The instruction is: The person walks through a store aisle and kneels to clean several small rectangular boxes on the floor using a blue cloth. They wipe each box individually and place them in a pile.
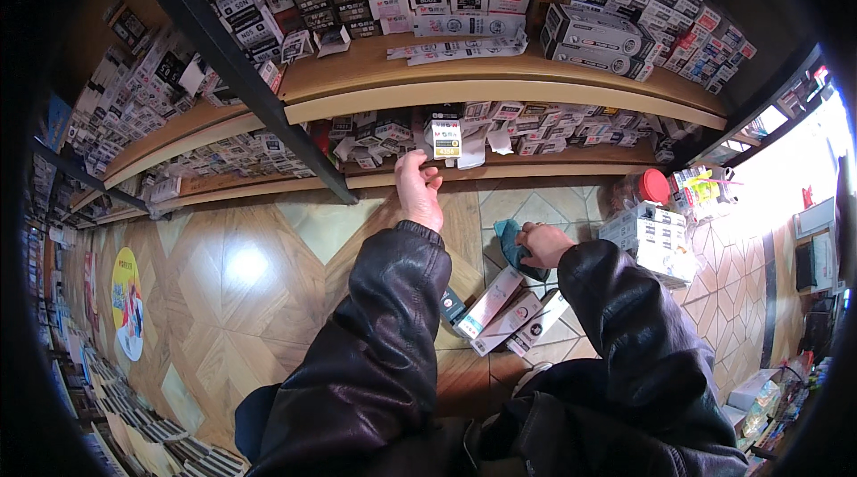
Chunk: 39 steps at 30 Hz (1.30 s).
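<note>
My left hand (420, 192) reaches to the edge of the lower shelf, its fingers partly curled and apart. Its fingertips are at the lower left of a small white, black and gold carton (446, 135) that bears the M&G brand; whether they touch it is unclear. A crumpled teal cloth (507, 239) is gripped in my right hand (546, 246), low over the tiled floor. Just below it lie several slim cartons, among them a pinkish one (492, 301), a white one (509, 324) and another white one (539, 324). A dark flat box (450, 304) is partly hidden by my left sleeve.
The upper wooden shelf (482, 79) carries stacked pen cartons and a grey box pair (592, 38). A dark metal post (268, 102) stands left of my left hand. To the right on the floor are a white carton stack (646, 239) and a red-lidded jar (653, 186).
</note>
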Each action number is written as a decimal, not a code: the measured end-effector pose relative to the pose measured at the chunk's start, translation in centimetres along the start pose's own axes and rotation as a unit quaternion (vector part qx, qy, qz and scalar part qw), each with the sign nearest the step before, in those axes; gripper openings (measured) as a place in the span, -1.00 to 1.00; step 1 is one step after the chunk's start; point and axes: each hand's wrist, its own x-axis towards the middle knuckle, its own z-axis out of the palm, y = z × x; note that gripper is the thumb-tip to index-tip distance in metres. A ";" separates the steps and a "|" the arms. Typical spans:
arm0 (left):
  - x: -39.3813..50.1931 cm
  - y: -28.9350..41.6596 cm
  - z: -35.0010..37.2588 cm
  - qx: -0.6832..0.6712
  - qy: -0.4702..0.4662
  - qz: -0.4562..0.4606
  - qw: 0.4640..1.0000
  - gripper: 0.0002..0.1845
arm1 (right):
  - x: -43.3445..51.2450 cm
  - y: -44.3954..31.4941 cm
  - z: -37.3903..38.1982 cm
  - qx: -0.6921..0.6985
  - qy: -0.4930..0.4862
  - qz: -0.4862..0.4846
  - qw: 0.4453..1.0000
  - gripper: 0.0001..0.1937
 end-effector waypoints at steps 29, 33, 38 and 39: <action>-4.4 0.3 -13.4 0.018 -0.227 -0.127 0.965 -0.44 | 1.3 -1.1 -1.2 0.068 0.078 0.009 0.995 -0.62; -6.1 -0.3 -16.8 0.038 -0.259 -0.195 0.945 -0.38 | 1.5 -1.2 -1.6 0.081 0.086 0.023 0.993 -0.62; -6.6 -1.4 -19.4 0.093 -0.231 -0.386 0.888 -0.48 | 0.9 -0.3 -1.6 0.013 0.031 0.024 0.999 -0.61; -6.6 -1.7 -19.4 0.135 -0.220 -0.404 0.877 -0.51 | 0.7 -0.2 -1.5 0.010 0.030 0.028 0.999 -0.61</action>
